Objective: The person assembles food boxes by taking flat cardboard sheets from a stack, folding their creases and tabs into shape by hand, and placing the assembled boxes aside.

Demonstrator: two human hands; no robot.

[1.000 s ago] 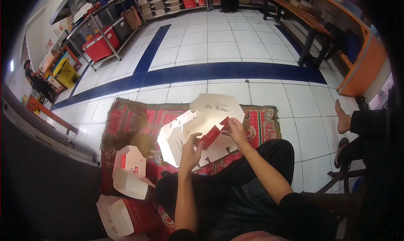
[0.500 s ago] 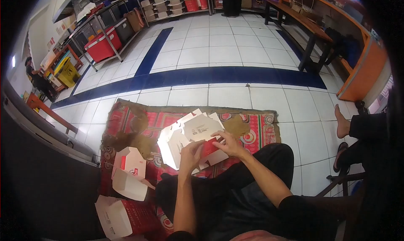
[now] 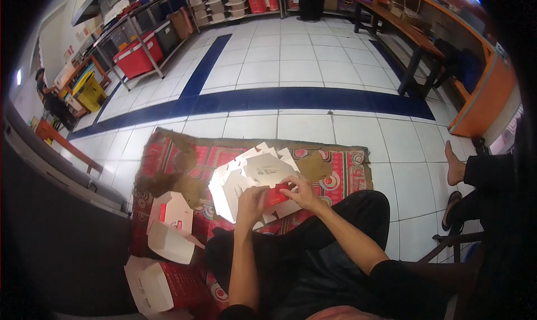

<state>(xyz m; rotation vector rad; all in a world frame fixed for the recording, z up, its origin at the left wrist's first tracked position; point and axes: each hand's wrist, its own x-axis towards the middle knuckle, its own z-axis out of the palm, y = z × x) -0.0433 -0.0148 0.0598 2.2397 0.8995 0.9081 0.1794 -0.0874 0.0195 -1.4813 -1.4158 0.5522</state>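
A flat carton with a white inner face and red outer side point(image 3: 275, 196) lies in front of my crossed legs, on a pile of unfolded white carton sheets point(image 3: 229, 181). My left hand point(image 3: 253, 201) pinches the left end of its raised red flap. At the flap's right end, my right hand point(image 3: 301, 192) grips it with thumb and fingers. Part of the flap is hidden behind my fingers. Left of my knee sits a partly folded white and red carton point(image 3: 172, 253). Nearer to me is another open carton point(image 3: 168, 286) with red printed sides.
A worn red patterned mat point(image 3: 347, 174) lies under the cartons on white tiles. Another person's bare foot point(image 3: 455, 164) is at right, by a dark stool. A bench point(image 3: 400, 29), a rack with a red cooler point(image 3: 137, 57) and stacked cartons point(image 3: 212, 4) stand farther off.
The red flap has been raised and bent further between my hands, showing more red. Both hands have stayed close to the same place, with small finger shifts.
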